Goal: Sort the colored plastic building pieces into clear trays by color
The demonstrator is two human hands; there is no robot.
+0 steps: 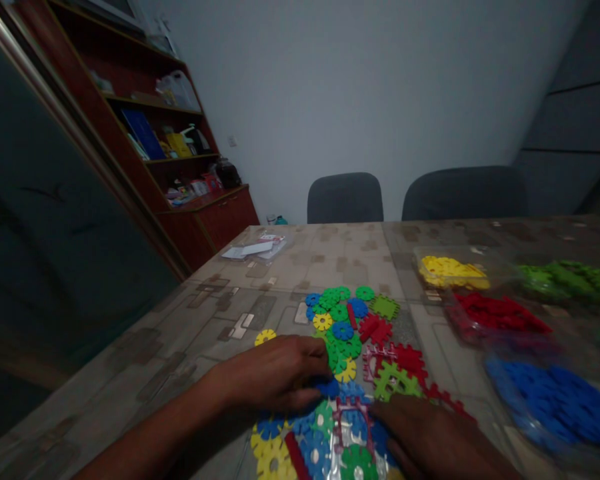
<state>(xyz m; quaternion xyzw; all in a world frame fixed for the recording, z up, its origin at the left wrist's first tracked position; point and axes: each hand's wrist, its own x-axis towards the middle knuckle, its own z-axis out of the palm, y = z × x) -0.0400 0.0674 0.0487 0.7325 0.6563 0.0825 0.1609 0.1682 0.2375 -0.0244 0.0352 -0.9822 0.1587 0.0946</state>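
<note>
My left hand [285,370] reaches in over a pile of plastic building pieces, its fingers bent and the thumb apart from them. A dark blue notched disc [329,386] lies at its fingertips; I cannot see a firm grip on it. Low on the right, my right hand [425,430] rests with fingers stretched towards a pink square frame piece [353,403] and blue pieces. Between the hands are a green notched disc [359,462], yellow discs [273,460] and a red stick [297,455], partly on shiny clear plastic. A light green square piece [395,381] lies beyond my right hand.
More green discs [330,298] and red square pieces [375,329] spread farther back. On the right stand clear containers of yellow pieces [453,273], red pieces [500,313], blue pieces [563,403] and green pieces [575,280]. Papers [255,249] lie far left; two chairs [345,198] stand behind the table.
</note>
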